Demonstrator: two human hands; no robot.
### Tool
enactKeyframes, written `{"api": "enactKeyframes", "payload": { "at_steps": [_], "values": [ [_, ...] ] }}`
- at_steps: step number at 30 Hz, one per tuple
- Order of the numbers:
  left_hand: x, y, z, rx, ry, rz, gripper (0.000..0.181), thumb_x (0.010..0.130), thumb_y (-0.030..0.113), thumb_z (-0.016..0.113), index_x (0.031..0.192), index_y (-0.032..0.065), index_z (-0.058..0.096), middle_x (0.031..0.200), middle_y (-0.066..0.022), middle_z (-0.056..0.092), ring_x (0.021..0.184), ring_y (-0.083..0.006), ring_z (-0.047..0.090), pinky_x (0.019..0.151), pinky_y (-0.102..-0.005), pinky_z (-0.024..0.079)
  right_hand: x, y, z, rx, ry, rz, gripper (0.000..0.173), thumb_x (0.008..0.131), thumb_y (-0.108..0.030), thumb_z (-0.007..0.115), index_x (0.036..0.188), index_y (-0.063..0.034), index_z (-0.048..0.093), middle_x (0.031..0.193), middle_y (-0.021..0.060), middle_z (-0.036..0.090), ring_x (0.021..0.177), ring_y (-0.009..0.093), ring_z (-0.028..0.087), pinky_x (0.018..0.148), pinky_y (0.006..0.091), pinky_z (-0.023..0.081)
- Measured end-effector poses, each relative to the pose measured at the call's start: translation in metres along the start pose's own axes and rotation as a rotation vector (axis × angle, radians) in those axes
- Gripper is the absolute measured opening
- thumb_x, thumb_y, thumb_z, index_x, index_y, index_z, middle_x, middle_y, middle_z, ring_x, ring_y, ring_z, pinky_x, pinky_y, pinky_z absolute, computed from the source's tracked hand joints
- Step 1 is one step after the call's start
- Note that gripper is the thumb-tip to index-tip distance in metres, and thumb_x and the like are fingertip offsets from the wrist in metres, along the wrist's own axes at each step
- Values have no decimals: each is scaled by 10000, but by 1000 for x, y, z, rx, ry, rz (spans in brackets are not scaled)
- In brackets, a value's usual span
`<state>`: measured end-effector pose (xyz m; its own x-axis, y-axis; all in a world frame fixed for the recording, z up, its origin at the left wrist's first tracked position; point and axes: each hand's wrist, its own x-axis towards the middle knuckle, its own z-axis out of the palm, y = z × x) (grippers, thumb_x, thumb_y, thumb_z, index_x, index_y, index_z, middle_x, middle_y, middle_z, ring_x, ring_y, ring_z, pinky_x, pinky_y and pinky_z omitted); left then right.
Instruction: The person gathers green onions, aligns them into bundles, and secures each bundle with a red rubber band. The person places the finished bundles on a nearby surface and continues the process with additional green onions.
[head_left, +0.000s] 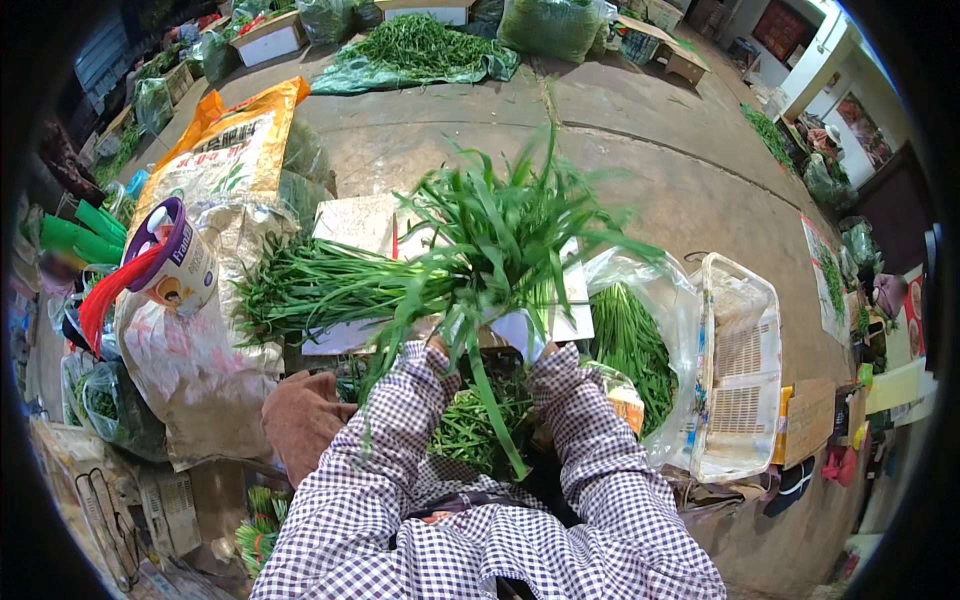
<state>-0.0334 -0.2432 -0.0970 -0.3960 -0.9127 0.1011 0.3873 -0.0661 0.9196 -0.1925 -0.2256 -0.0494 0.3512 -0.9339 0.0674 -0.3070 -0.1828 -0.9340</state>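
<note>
A large bunch of long green leaves (502, 232) stands up before me, its tips spread and blurred. My left hand (437, 343) shows only in part at its lower left, and my right hand (551, 349) shows partly at its lower right; leaves hide the fingers of both. Behind the bunch lies a white board (352, 221) with a red strip on it. Another pile of green stalks (322, 285) lies across the board's left side. Below my hands, cut green leaves (480, 427) lie between my forearms.
A white plastic basket (739, 367) stands at the right, beside a clear plastic bag of green stalks (634, 352). At the left, a tub (174, 262) with red ties rests on a large woven sack (202, 375). A brown cloth (304, 420) lies near my left forearm.
</note>
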Motion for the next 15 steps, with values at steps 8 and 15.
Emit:
{"api": "enactKeyframes", "payload": {
  "at_steps": [8, 15],
  "values": [
    [3, 138, 56, -218, -67, -221, 427, 771, 132, 732, 1162, 33, 594, 1018, -37, 638, 906, -156, 602, 823, -295, 493, 11, -104, -50, -129, -90, 211, 485, 710, -120, 780, 1128, 34, 588, 997, 112, 680, 900, 203, 643, 781, 313, 519],
    [-19, 136, 61, -460, 277, -150, 462, 768, 129, 750, 1194, 102, 576, 1048, -19, 650, 957, -187, 620, 814, -335, 530, -17, -164, -35, -334, -147, 3, 913, 731, -295, 764, 1422, 34, 267, 1317, 255, 482, 1230, 298, 495, 1013, 325, 389]
  ]
}}
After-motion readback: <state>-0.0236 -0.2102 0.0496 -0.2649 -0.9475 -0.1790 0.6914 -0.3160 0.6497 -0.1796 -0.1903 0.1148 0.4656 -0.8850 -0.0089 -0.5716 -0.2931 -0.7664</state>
